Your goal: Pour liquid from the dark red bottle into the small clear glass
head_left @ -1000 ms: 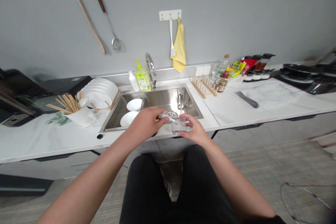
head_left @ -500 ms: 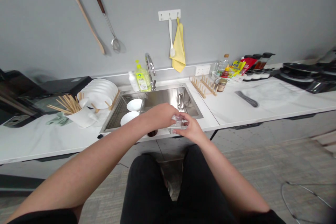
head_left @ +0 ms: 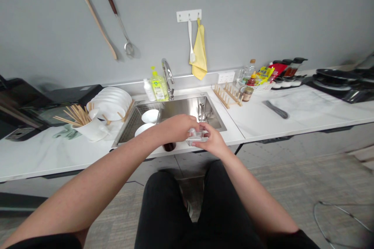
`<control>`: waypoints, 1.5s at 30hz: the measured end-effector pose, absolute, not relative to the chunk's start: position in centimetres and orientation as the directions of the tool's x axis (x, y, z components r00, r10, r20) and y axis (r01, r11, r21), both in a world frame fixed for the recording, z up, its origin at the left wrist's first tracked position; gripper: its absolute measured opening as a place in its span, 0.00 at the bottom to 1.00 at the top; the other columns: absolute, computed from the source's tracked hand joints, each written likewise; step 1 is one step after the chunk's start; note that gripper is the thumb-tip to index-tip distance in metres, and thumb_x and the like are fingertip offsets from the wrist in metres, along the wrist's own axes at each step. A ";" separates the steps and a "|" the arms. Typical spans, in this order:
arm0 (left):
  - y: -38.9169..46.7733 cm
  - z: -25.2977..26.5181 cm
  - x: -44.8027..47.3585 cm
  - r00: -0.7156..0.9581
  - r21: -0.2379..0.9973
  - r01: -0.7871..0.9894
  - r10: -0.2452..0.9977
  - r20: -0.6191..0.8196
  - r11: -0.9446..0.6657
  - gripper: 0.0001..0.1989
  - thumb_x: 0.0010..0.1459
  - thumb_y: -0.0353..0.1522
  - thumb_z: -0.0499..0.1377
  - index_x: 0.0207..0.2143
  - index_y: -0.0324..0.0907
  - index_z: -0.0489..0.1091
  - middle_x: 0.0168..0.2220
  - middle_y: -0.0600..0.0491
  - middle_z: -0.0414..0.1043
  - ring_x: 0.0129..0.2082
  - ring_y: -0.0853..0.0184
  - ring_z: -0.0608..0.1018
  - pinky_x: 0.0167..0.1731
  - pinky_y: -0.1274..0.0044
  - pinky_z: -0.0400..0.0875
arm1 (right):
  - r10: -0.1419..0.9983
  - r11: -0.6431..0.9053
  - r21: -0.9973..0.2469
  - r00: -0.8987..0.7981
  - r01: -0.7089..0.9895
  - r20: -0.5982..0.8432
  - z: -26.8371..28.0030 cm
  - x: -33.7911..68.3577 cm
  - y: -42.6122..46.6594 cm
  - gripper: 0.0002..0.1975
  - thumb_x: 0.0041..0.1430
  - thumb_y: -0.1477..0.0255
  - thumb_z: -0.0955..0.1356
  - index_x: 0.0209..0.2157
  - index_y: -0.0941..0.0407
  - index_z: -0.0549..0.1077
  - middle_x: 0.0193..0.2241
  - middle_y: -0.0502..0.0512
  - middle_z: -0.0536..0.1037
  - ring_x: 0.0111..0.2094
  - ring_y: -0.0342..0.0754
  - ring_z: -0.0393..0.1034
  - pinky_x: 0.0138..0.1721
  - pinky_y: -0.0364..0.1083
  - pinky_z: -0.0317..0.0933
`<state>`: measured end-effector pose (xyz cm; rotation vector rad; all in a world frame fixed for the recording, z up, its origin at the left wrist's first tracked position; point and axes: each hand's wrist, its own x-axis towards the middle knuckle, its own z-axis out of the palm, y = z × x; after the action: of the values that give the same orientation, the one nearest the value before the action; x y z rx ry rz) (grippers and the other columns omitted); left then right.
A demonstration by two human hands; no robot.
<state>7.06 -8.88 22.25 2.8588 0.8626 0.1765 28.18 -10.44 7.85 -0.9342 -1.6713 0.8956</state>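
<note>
At the front edge of the sink (head_left: 187, 103), my two hands meet around a small clear see-through container (head_left: 196, 139). My right hand (head_left: 212, 140) curves around its right side, thumb low and fingers on top. From above, my left hand (head_left: 181, 126) reaches over with its fingers bent down onto the upper part; its fingertips are partly hidden, and whether that part is a separate lid I cannot tell. A dark brown round object (head_left: 169, 147) stands by the counter edge under my left wrist, mostly covered.
White bowls (head_left: 150, 116) sit in the rack at the sink's left. Soap bottles (head_left: 158, 87) stand beside the faucet (head_left: 168, 78). Left are plates (head_left: 112, 101) and a pitcher of chopsticks (head_left: 90, 128); right, a wooden rack (head_left: 228, 95), a jar (head_left: 247, 94) and a grey cloth-like strip (head_left: 275, 109).
My left hand has shifted slightly left and opened a small gap over the container, so more of its clear top shows. My right hand stays around its side.
</note>
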 end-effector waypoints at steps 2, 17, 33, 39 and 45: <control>-8.6 22.3 6.7 0.860 0.246 0.472 0.504 0.082 -0.846 0.24 0.55 0.17 0.59 0.47 0.47 0.84 0.49 0.50 0.85 0.49 0.60 0.86 0.51 0.71 0.77 | 0.891 0.434 -0.885 -0.226 0.170 0.393 7.8 28.2 -10.4 0.38 0.47 0.60 0.86 0.58 0.49 0.78 0.57 0.59 0.84 0.54 0.60 0.81 0.49 0.53 0.75; -10.3 23.8 7.6 0.753 0.031 0.658 0.658 -0.019 -0.752 0.11 0.70 0.35 0.62 0.49 0.42 0.81 0.44 0.44 0.84 0.45 0.53 0.85 0.47 0.66 0.75 | 0.895 0.419 -0.891 -0.246 0.175 0.373 8.7 28.2 -10.8 0.36 0.47 0.62 0.86 0.58 0.49 0.78 0.56 0.58 0.85 0.55 0.60 0.81 0.48 0.53 0.75; -10.8 24.2 7.9 0.793 -0.098 0.609 0.607 0.054 -0.787 0.14 0.68 0.37 0.65 0.52 0.42 0.80 0.48 0.42 0.83 0.52 0.50 0.83 0.56 0.61 0.72 | 0.892 0.419 -0.897 -0.246 0.142 0.378 8.4 28.2 -10.9 0.40 0.47 0.61 0.87 0.61 0.50 0.77 0.57 0.59 0.85 0.57 0.61 0.81 0.50 0.54 0.76; -11.0 24.3 7.5 0.787 0.068 0.612 0.615 0.044 -0.788 0.39 0.64 0.32 0.66 0.76 0.46 0.62 0.65 0.42 0.78 0.59 0.53 0.82 0.52 0.69 0.74 | 0.898 0.411 -0.896 -0.242 0.168 0.367 8.3 28.4 -10.9 0.38 0.47 0.60 0.86 0.59 0.50 0.79 0.58 0.60 0.84 0.58 0.62 0.81 0.50 0.55 0.75; -11.6 24.8 7.9 0.822 0.093 0.570 0.569 -0.039 -0.816 0.22 0.65 0.31 0.63 0.62 0.46 0.76 0.51 0.46 0.83 0.51 0.55 0.84 0.50 0.68 0.74 | 0.893 0.423 -0.891 -0.245 0.166 0.378 8.3 28.3 -11.0 0.36 0.47 0.61 0.86 0.58 0.50 0.79 0.54 0.58 0.85 0.53 0.60 0.82 0.49 0.54 0.76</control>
<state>7.85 -11.57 24.82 2.9013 0.9094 -0.0148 28.29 -11.01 8.30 -0.9319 -1.6892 0.9202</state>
